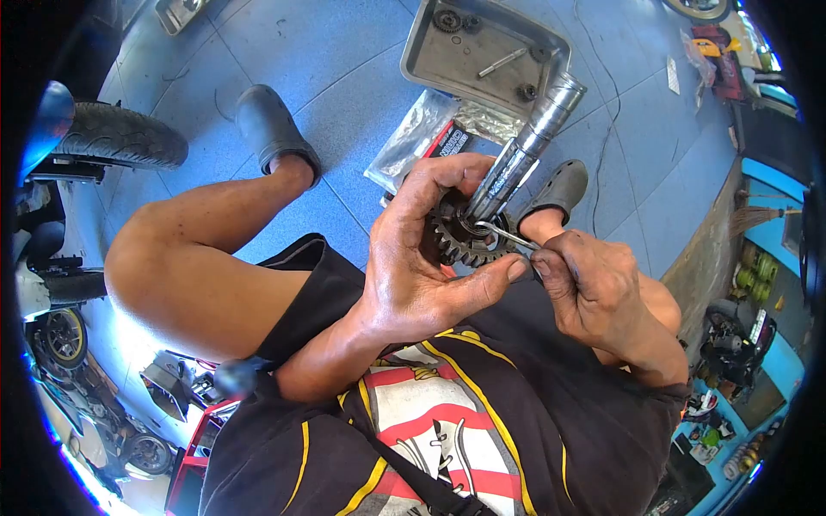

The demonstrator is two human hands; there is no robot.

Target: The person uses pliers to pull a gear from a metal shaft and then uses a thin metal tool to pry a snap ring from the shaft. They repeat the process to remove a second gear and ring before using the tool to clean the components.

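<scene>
My left hand [422, 275] is wrapped round a dark toothed gear [469, 249], its thumb along the near side of the teeth. From the gear's centre a shiny metal shaft [529, 142] rises, tilted to the upper right. My right hand [594, 284] pinches a thin metal tool [509, 234] between thumb and fingers. The tool's tip meets the base of the shaft, at the ring in the gear's middle. Part of the gear lies hidden behind my left fingers.
A metal tray [439, 73] with small gears and a pin lies on the blue tiled floor [344, 77]. Plastic packaging [417, 129] is beside it. A tyre [129, 136] stands at left, a broom [757, 215] at right.
</scene>
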